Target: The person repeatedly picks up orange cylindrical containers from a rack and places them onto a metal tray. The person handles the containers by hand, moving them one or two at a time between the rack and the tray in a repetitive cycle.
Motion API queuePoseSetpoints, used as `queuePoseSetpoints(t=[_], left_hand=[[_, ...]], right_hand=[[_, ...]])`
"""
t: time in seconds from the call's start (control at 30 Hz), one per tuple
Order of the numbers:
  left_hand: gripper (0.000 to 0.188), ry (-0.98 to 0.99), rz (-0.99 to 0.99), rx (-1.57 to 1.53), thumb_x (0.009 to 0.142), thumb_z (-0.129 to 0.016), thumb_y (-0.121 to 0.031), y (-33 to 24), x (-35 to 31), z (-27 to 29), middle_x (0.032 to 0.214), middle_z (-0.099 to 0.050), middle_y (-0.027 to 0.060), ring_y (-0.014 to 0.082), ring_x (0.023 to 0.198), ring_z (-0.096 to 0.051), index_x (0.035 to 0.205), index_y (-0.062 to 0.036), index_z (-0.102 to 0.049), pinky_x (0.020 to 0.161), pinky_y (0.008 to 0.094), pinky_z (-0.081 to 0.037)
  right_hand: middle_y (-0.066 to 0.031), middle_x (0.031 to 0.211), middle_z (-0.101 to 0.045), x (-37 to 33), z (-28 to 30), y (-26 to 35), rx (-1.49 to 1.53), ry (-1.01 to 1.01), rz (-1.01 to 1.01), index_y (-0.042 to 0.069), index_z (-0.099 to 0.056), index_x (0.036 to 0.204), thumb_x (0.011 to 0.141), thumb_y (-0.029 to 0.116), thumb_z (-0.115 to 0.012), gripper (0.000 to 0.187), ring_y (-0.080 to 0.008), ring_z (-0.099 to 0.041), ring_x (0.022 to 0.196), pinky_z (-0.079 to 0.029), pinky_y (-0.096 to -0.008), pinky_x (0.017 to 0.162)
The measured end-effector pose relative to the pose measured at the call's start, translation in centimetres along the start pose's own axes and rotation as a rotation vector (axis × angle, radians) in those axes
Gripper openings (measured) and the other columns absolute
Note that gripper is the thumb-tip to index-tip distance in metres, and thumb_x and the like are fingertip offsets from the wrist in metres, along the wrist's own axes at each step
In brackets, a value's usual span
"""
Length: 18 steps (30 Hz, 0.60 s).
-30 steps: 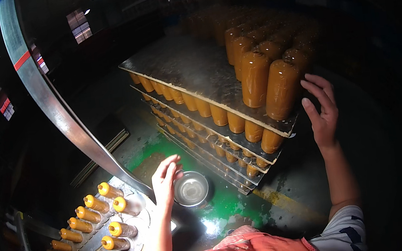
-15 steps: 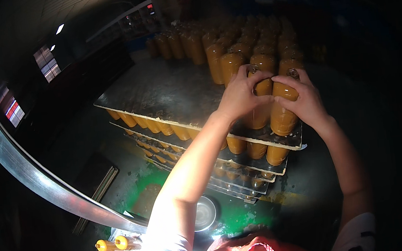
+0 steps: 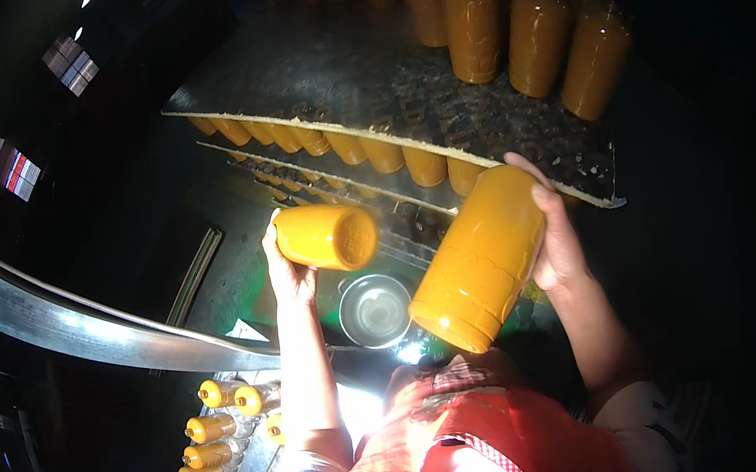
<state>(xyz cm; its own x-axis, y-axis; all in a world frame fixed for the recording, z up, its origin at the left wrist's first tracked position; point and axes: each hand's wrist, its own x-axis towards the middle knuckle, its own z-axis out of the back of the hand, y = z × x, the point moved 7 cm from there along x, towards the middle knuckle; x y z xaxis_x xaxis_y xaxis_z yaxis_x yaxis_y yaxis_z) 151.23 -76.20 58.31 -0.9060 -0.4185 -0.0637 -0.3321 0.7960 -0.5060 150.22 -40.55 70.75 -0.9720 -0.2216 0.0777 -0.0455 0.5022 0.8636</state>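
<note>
My left hand [image 3: 284,263] is closed round one orange-yellow bottle [image 3: 322,238]. That bottle lies nearly level, its round base turned to the right, and its neck end is hidden in my hand. In my right hand [image 3: 557,239] is a second orange-yellow bottle [image 3: 483,257], tilted, its base pointing down toward the lower left. My right fingers grip its upper end, so its neck does not show. Both bottles are held in front of the stack, off the top board [image 3: 285,79]. More orange bottles [image 3: 473,31] stand on that board.
Below the top board, further boards [image 3: 339,180] carry rows of similar bottles. A round metal pot [image 3: 375,311] sits on the floor. A curved metal edge [image 3: 81,330] runs along the left. Several bottles [image 3: 209,429] lie on a rack at the lower left.
Both hands have come back from the board's right corner with a bottle each, the left moving farther left. The bottles are now lifted and tipped over. The view has tilted downward.
</note>
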Motion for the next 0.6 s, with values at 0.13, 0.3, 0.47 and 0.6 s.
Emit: queuePoseSetpoints(t=[0.13,0.3,0.47,0.6], left_hand=[[0.053,-0.187,0.279,-0.261,0.092,-0.063,-0.049,3.8,0.6,10.8,0.119,-0.065,0.0128,0.0328,0.109,-0.064,0.125,-0.0084,-0.058,0.088,0.0513,-0.058],[0.061,-0.359,0.307,-0.425,0.088,-0.063,-0.057,6.6,1.5,22.0,0.121,-0.062,0.0155,0.0402,0.108,-0.059,0.129,-0.0126,-0.057,0.078,0.0492,-0.063],[0.059,-0.222,0.406,-0.515,0.092,-0.054,-0.058,8.9,3.4,23.3,0.120,-0.066,0.0124,0.0407,0.099,-0.066,0.128,-0.0110,-0.059,0.069,0.0425,-0.064],[0.056,-0.246,0.420,-0.545,0.094,-0.053,-0.055,9.3,3.8,22.8,0.121,-0.065,0.0125,0.0411,0.098,-0.065,0.128,-0.0111,-0.060,0.069,0.0403,-0.064]], right_hand=[[-0.0051,0.103,-0.069,2.8,-2.4,-16.3,0.389,0.038,-0.535,0.006,-0.066,0.116,0.097,0.043,-0.057,0.042,-0.0172,-0.067,0.094,-0.056,-0.0359,0.086],[-0.0140,0.105,-0.070,4.8,-7.8,-25.9,0.440,0.106,-0.768,0.004,-0.064,0.112,0.104,0.035,-0.042,0.040,-0.0265,-0.070,0.095,-0.059,-0.0408,0.084],[-0.0164,0.106,-0.070,5.8,-8.0,-31.6,0.551,-0.049,-0.944,0.003,-0.064,0.115,0.100,0.052,-0.043,0.055,-0.0328,-0.069,0.096,-0.059,-0.0422,0.085],[-0.0172,0.109,-0.070,5.6,-8.7,-32.4,0.580,-0.098,-0.913,0.003,-0.064,0.117,0.099,0.058,-0.041,0.062,-0.0321,-0.069,0.097,-0.060,-0.0431,0.082]])
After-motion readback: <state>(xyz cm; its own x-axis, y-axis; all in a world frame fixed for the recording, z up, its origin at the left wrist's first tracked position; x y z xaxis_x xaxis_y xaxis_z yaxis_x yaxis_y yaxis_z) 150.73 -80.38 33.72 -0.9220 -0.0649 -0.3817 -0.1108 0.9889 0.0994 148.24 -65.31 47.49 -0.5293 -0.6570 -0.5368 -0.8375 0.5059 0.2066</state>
